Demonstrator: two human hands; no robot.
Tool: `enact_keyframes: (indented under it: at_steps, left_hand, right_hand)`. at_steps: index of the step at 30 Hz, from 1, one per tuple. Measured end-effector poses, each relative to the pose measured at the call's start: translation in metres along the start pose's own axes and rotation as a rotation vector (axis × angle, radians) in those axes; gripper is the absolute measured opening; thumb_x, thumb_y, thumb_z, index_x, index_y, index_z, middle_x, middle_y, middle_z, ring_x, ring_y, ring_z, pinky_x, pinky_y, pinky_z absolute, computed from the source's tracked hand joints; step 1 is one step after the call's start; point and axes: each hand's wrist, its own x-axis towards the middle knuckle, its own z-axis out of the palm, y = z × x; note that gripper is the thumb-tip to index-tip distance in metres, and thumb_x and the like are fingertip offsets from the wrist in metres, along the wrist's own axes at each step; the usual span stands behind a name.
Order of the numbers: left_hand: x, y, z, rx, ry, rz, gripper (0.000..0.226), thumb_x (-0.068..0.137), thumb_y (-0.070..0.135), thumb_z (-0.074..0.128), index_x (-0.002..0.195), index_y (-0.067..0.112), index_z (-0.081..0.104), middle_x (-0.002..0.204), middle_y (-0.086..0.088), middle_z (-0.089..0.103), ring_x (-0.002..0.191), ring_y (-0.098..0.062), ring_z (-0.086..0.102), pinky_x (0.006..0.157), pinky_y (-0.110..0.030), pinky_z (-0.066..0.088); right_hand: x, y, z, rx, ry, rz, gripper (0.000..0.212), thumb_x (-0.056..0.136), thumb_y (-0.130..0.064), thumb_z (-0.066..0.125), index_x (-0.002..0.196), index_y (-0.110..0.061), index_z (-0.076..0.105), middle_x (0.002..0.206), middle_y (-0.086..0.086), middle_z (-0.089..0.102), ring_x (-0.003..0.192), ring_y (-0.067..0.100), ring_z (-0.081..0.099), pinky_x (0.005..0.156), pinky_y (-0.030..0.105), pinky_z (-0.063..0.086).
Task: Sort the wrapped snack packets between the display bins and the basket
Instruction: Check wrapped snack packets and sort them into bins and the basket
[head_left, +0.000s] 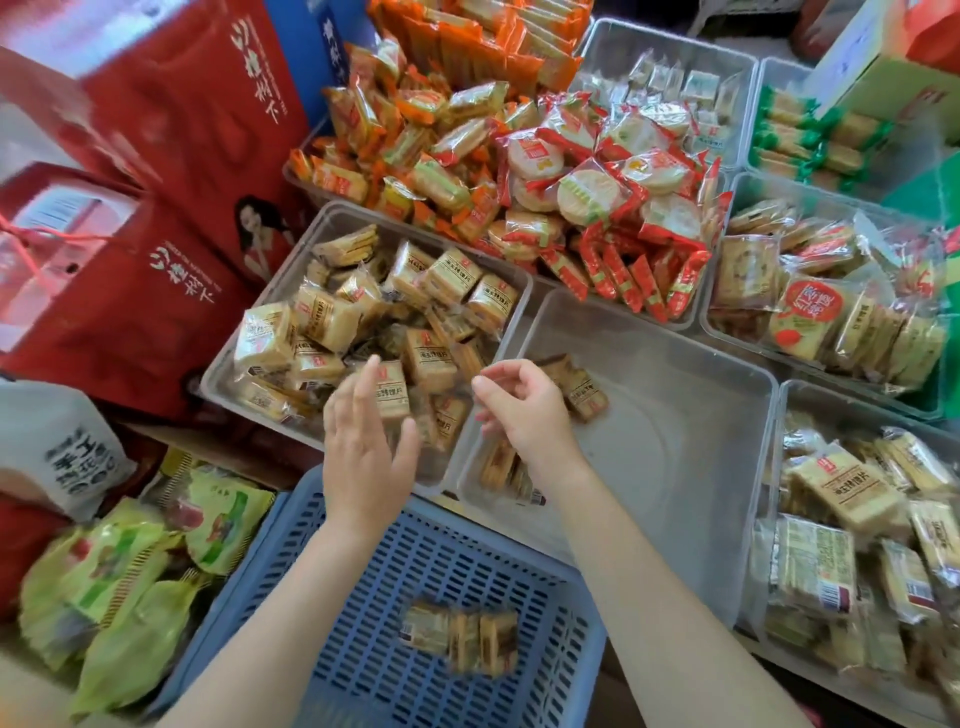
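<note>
Snack packets (457, 642) in basket (363, 670), below hands (366, 457).

Tan snack packets (332, 322) fill a clear bin (291, 244) beside a blue slotted basket (363, 582) and red boxes (130, 312).

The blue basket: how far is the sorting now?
Done: only a few packets lie in the blue basket. In hand: nothing; left hand and right hand hover empty over the bins. Left: the tan-packet bin remains full; the middle bin is nearly empty.
</note>
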Motion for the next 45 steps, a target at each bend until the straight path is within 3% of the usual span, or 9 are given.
enact_keyframes:
  at_steps: [3,6,11,14,26,30,33,36,45]
  left_hand:
    - [0.016,-0.015,-0.022,-0.046,-0.079,-0.354,0.064,0.101,0.023,0.06,0.155,0.004,0.03,0.153,-0.016,0.041,0.143,-0.029,0.036,0.116,-0.041,0.034]
    - [0.031,-0.025,-0.035,0.109,-0.198,-0.373,0.053,0.104,0.03,0.054,0.147,0.002,0.04,0.143,-0.017,0.052,0.133,-0.033,0.046,0.105,-0.042,0.041]
    - [0.055,-0.017,-0.039,0.159,-0.476,-0.441,0.057,0.107,0.047,0.038,0.141,0.002,0.035,0.135,-0.021,0.054,0.12,-0.041,0.055,0.087,-0.043,0.043]
    - [0.063,-0.022,-0.039,0.078,-0.491,-0.491,0.059,0.104,0.041,0.05,0.144,0.003,0.031,0.135,-0.02,0.055,0.117,-0.039,0.058,0.093,-0.045,0.049]
    - [0.056,-0.027,-0.052,-0.357,-0.321,-0.48,0.066,0.078,0.04,0.086,0.126,0.025,0.043,0.109,0.002,0.055,0.095,-0.011,0.057,0.078,-0.029,0.052]
    - [0.04,-0.025,-0.06,-0.671,-0.295,-0.538,0.06,0.081,0.036,0.085,0.128,0.027,0.049,0.117,-0.004,0.064,0.102,-0.018,0.068,0.078,-0.03,0.058]
    - [0.024,-0.015,-0.067,-0.955,-0.374,-0.608,0.061,0.079,0.036,0.083,0.128,0.017,0.053,0.123,-0.013,0.069,0.103,-0.027,0.073,0.088,-0.044,0.061]
    - [0.006,-0.003,-0.073,-1.059,-0.457,-0.578,0.054,0.081,0.029,0.074,0.127,0.009,0.056,0.119,-0.014,0.073,0.104,-0.029,0.074,0.085,-0.038,0.062]
    - [-0.052,0.0,-0.089,-1.002,-0.457,-0.582,0.028,0.099,0.026,0.065,0.12,0.008,0.066,0.111,-0.013,0.076,0.107,-0.032,0.072,0.091,-0.043,0.06]
  right_hand:
    - [0.012,-0.011,0.039,-0.171,-0.144,0.044,0.02,0.097,-0.027,0.067,0.114,-0.019,0.063,0.109,0.0,0.069,0.1,0.016,0.067,0.087,0.031,0.057]
    - [0.023,-0.006,0.069,-0.328,-0.19,0.142,0.033,0.098,-0.033,0.065,0.127,-0.018,0.06,0.121,0.0,0.065,0.109,0.019,0.064,0.093,0.038,0.056]
    - [0.027,0.007,0.089,-0.313,-0.181,0.189,0.037,0.102,-0.029,0.06,0.133,-0.009,0.057,0.118,0.005,0.066,0.095,0.016,0.067,0.072,0.027,0.06]
    - [0.021,0.01,0.098,-0.23,-0.204,0.201,0.042,0.103,-0.026,0.059,0.141,-0.008,0.053,0.106,0.002,0.067,0.082,0.015,0.067,0.063,0.023,0.055]
    - [0.003,0.008,0.092,-0.144,-0.131,0.155,0.04,0.106,-0.022,0.054,0.144,-0.014,0.054,0.104,-0.004,0.069,0.083,0.011,0.066,0.085,0.036,0.062]
    - [-0.012,0.0,0.076,-0.079,-0.144,0.101,0.03,0.099,-0.034,0.065,0.127,-0.026,0.057,0.113,-0.004,0.068,0.1,0.008,0.067,0.079,0.023,0.058]
    - [-0.025,-0.004,0.066,0.018,-0.203,0.11,0.054,0.09,-0.051,0.069,0.134,-0.021,0.057,0.122,-0.001,0.071,0.111,0.014,0.068,0.097,0.036,0.056]
    - [-0.042,-0.005,0.06,0.097,-0.218,0.13,0.067,0.084,-0.065,0.064,0.132,-0.017,0.06,0.119,0.004,0.074,0.111,0.022,0.071,0.099,0.046,0.055]
    - [-0.116,0.01,0.03,0.124,-0.049,0.123,0.026,0.106,-0.028,0.054,0.118,-0.009,0.066,0.107,0.011,0.076,0.101,0.029,0.073,0.083,0.048,0.062]
